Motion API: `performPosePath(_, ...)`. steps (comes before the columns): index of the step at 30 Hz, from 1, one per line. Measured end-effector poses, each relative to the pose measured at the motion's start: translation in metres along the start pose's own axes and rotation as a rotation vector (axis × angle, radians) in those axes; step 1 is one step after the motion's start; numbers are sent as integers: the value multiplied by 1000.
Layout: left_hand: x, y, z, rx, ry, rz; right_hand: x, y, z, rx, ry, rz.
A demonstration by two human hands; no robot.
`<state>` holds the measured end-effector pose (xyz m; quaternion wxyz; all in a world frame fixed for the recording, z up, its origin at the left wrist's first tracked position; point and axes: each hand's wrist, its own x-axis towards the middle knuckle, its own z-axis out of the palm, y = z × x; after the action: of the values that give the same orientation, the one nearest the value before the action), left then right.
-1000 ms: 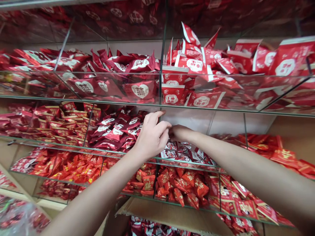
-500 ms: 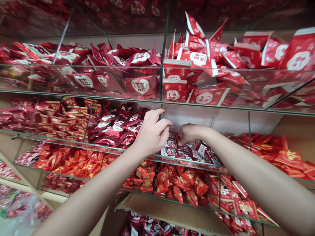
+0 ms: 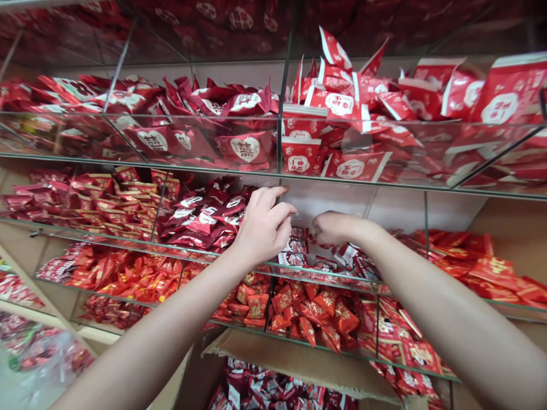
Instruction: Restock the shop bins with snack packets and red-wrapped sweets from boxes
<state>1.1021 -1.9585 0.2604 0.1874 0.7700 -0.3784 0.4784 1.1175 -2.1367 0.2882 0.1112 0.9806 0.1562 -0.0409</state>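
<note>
My left hand (image 3: pixel 265 225) is in front of the glass divider in the middle tier, its forefinger stretched out, the other fingers bent, and nothing visible in it. Beside it on the left lies a pile of dark red candy packets (image 3: pixel 205 219) with white labels. My right hand (image 3: pixel 331 228) reaches into the neighbouring compartment with its fingers curled downward; whatever they hold is hidden. Small dark red and white candy packets (image 3: pixel 294 259) lie below and beside that hand on the compartment floor, with some bare floor showing between them.
Glass fronts and dividers split the shelves into bins. Larger red packets (image 3: pixel 350 168) fill the tier above. Orange-red packets (image 3: pixel 314 310) lie in the tier below. An open cardboard box (image 3: pixel 299 359) of dark red packets stands at the bottom. A wooden side panel (image 3: pixel 513 233) is at right.
My right hand has lifted slightly and its fingers have curled more. Fewer small packets lie beneath it, and more compartment floor shows. My left hand stays almost where it was.
</note>
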Motion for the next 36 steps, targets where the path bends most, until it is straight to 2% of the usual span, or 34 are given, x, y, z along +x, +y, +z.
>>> performPosePath(2,0,-1,0,19,25,5,-2,14,-7,16,122,59)
performPosePath(4,1,-1,-1,20,51,27,-8,26,-13,129,241,79)
performPosePath(7,2,0,-4,-24,79,83,-25,30,-15,564,377,-7)
performPosePath(10,2,9,-9,-81,49,74,-50,20,-7,994,489,-177)
performPosePath(13,2,26,-13,-248,-75,-95,-74,7,6,1148,597,-264)
performPosePath(16,2,44,-15,-543,-195,-345,-91,0,19,1209,658,-251)
performPosePath(19,4,56,-17,-758,-240,-522,-101,-3,29,1336,610,-262)
performPosePath(21,6,59,-19,-808,-267,-525,-105,-3,34,1386,557,-251)
performPosePath(24,9,58,-19,-747,-325,-421,-111,-2,35,1316,581,-176)
performPosePath(27,13,60,-19,-661,-254,-380,-117,0,27,1113,783,-114)
performPosePath(29,17,65,-19,-750,-175,-461,-121,0,20,897,979,-64)
performPosePath(31,22,74,-20,-1009,-175,-625,-124,-5,15,616,1101,-74)
performPosePath(32,24,77,-21,-1154,-196,-714,-124,-8,13,475,1111,-120)
performPosePath(34,27,81,-22,-1319,-219,-840,-124,-15,9,289,1031,-287)
performPosePath(36,29,79,-21,-1279,-205,-836,-123,-17,5,287,915,-440)
